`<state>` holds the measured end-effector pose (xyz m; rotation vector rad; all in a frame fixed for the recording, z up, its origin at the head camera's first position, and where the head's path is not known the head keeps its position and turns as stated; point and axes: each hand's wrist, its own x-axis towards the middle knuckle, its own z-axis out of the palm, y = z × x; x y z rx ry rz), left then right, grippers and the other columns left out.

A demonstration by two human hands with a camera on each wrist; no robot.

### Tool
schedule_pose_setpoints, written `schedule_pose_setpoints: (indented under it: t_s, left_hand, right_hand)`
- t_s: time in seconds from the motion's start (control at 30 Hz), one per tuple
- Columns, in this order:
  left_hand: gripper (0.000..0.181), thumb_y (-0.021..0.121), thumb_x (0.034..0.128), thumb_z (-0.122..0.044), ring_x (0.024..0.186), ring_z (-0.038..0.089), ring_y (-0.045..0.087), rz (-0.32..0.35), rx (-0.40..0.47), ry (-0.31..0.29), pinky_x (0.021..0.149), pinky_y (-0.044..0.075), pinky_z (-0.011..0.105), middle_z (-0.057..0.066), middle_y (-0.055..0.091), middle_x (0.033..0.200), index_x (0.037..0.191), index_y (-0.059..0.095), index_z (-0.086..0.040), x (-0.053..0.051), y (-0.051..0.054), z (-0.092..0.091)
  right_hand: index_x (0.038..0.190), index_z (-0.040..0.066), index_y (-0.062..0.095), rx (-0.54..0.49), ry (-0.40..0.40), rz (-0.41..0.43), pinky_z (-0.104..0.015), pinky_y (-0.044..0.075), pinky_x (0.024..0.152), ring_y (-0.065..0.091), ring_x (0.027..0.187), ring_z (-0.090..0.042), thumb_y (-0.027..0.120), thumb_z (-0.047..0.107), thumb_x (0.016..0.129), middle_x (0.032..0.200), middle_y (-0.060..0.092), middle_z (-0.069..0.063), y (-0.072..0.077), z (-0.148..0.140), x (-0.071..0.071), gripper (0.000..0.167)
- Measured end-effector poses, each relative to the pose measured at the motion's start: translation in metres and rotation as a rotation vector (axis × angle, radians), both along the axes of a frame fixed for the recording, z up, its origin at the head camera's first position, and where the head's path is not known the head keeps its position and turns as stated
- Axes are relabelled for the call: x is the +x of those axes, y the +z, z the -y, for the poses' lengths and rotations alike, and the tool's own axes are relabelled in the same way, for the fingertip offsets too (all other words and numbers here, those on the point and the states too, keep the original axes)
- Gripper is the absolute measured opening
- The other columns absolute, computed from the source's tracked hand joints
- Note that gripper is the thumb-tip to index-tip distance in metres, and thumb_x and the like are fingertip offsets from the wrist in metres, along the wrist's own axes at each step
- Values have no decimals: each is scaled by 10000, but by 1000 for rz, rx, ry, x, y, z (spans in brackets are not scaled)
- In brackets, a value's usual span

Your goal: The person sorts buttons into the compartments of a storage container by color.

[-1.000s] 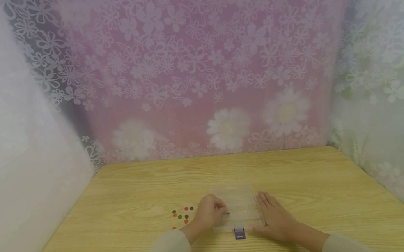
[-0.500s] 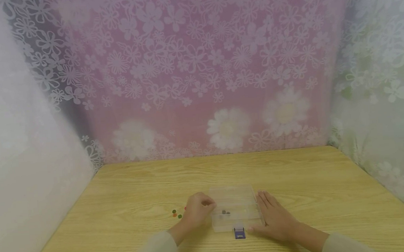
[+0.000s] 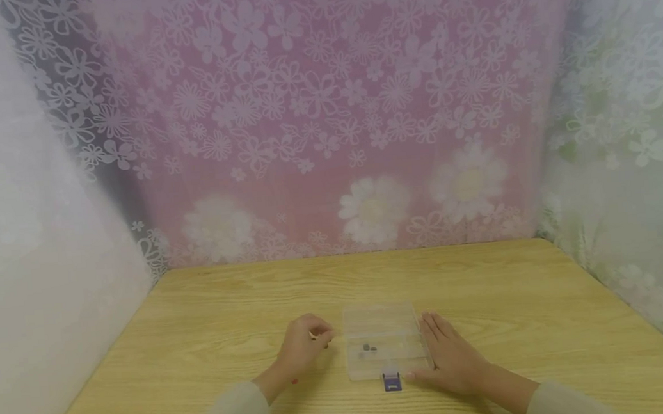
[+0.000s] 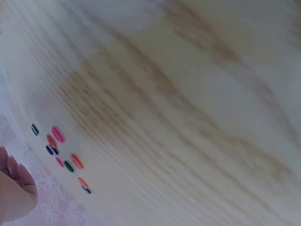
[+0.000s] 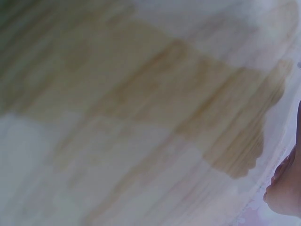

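A clear plastic compartment box (image 3: pixel 380 321) with a purple latch (image 3: pixel 392 382) lies on the table. Two dark discs (image 3: pixel 367 347) sit inside it. My right hand (image 3: pixel 454 360) rests along the box's right side, fingers straight, thumb by the front edge. Left of the box, apart from it, my left hand (image 3: pixel 302 345) hovers low with loosely bent fingers; nothing clearly shows in them. Small button-like discs in pink, orange, green and dark colours, such as a pink disc (image 4: pixel 58 134), lie near it in the left wrist view. From the head they are mostly hidden behind that hand.
The wood-grain table (image 3: pixel 228 304) extends around the box. A pink flowered curtain (image 3: pixel 303 138) hangs behind its far edge, with pale sheets (image 3: pixel 34 253) at the left and right sides.
My left hand has drawn back leftward from the box to over the loose discs. One more dark disc shows in the box than a second ago. The right hand keeps its place.
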<state>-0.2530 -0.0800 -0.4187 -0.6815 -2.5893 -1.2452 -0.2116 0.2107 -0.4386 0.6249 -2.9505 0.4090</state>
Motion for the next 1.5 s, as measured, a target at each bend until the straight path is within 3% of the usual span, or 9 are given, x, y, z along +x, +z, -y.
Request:
schedule_pose_setpoints:
  t_s: [0.43,0.83,1.03,1.27,1.5]
  left_hand:
    - [41,672,816,-58,750,121,553,-8,1,73,666,443,171,55,681,816,822,692,-23,-5,-1,24]
    - [80,679,824,-110,729,89,557,32,4,134,659,454,171,9,675,781,789,684,-37,-6,-7,42]
    - [69,677,821,-90,731,90,542,83,36,127,643,449,171,35,660,803,785,680,-32,-4,-9,50]
    - [52,694,799,-77,706,83,548,60,-14,115,637,452,170,49,671,793,789,690,-27,-1,-14,59]
    - [45,721,759,-60,744,104,560,86,-58,109,656,466,166,43,664,820,786,690,-41,1,-16,63]
  right_hand:
    - [1384,-131,271,5,-4,-8,-543,236,1094,214,1368,-450,506,663,814,1458,241,-327,-4,0,-2,1005]
    - [1390,-131,255,-1,12,7,-558,237,1085,202,1368,-460,500,669,815,1462,224,-333,0,0,-2,1015]
    - [1390,-134,251,-2,6,11,-553,228,1092,198,1370,-458,502,660,819,1463,221,-333,-1,0,-2,1010]
    - [1390,-137,245,-4,-3,19,-554,224,1094,195,1368,-463,498,664,818,1464,215,-336,1,0,-1,1016]
    - [1386,-139,254,-14,-5,19,-558,219,1094,192,1370,-462,504,659,818,1463,216,-337,0,0,-1,1011]
